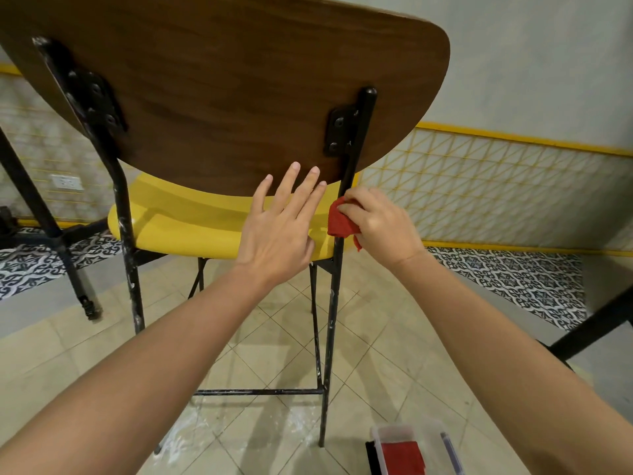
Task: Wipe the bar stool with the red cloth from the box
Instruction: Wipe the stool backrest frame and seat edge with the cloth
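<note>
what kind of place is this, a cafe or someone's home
Probably a cafe or small eatery, though that's a guess: a tall bar stool, black metal furniture legs on either side of it, and yellow-trimmed wall tiles above a patterned floor border.

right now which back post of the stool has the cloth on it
The right post, where the right hand holds the red cloth; the left post is bare.

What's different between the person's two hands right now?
The left hand is open, fingers straight and spread; the right hand is curled. The left hand holds nothing; the right hand grips a bunched red cloth. The left hand reaches toward the wooden backrest and its lower edge; the right hand holds the cloth against the black post. Both are bare.
</note>
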Demonstrator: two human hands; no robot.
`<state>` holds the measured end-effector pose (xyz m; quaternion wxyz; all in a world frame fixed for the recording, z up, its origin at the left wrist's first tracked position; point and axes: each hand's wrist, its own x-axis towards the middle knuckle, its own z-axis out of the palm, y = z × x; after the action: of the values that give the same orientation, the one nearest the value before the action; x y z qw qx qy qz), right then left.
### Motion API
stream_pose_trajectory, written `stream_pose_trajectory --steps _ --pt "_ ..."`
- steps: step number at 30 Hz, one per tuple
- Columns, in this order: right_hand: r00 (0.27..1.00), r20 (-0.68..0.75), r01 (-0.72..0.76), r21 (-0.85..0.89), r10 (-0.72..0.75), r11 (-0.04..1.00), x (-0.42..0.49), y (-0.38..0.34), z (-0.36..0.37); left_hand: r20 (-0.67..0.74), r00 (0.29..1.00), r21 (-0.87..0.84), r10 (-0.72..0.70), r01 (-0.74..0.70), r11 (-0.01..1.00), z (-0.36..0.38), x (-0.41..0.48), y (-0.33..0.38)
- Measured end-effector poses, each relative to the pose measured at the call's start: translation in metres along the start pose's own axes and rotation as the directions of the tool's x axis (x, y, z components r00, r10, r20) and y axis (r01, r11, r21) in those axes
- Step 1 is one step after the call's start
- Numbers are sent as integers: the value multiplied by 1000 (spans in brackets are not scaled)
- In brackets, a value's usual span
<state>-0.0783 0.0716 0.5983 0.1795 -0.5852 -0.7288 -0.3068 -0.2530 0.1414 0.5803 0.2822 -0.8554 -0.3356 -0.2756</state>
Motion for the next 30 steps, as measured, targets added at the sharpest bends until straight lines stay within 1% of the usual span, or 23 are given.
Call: stream_pose_trajectory --steps 1,3,4,5,8,10,11,13,15,17,18,19,22,23,24,25,27,28,30 --pt "996 64 65 -31 -63 997 -3 2 2 9 1000 5 -3 3 1000 0 0 0" --pt "959 222 199 -90 -175 976 -8 8 1 28 1000 20 -9 9 1000 0 0 0" --pt "944 267 230 -110 -194 967 -9 11 -2 34 999 22 -9 8 1000 0 0 1" --pt "947 262 224 -115 -188 968 -10 13 -5 34 999 19 -9 8 1000 1 0 1" --pt "982 91 171 -89 -163 981 -1 15 -11 23 1000 11 -5 4 1000 1 0 2" --pt "977 17 215 -102 -215 971 6 9 -9 20 1000 15 4 -4 1000 2 -1 3" --pt "973 -2 231 -106 -233 967 7 6 -6 19 1000 12 7 -7 1000 2 -3 3" --pt "975 -13 221 -109 -223 969 5 1 0 23 1000 -4 14 -14 1000 4 -5 5" --pt "981 17 192 -103 -192 976 2 -1 5 27 999 -25 21 -20 999 7 -8 6" --pt "980 57 195 -113 -190 974 3 -1 3 33 999 -40 28 -27 999 10 -12 8" --pt "980 55 198 -115 -193 973 5 -1 1 35 999 -45 32 -30 999 10 -13 9" --pt "981 29 194 -106 -192 975 8 0 -3 32 999 -54 28 -26 998 10 -13 10" --pt "980 -137 136 -53 -142 989 17 -3 -9 -7 1000 -104 -25 24 994 8 -10 9" --pt "977 -170 120 -42 -125 992 18 -5 -8 -21 999 -118 -34 31 992 8 -9 8" --pt "977 -173 121 -46 -127 992 16 -8 -5 -30 999 -126 -36 32 992 8 -10 7" --pt "979 -138 141 -66 -149 988 13 -9 1 -33 999 -132 -39 34 991 9 -11 6" --pt "980 -5 196 -115 -198 974 0 -11 16 -23 998 -162 -64 59 985 10 -13 5" --pt "978 55 207 -120 -201 971 -7 -11 23 -15 997 -178 -76 72 981 10 -14 5" --pt "976 129 186 -92 -173 978 -17 -12 31 -8 997 -187 -78 76 979 12 -16 3"
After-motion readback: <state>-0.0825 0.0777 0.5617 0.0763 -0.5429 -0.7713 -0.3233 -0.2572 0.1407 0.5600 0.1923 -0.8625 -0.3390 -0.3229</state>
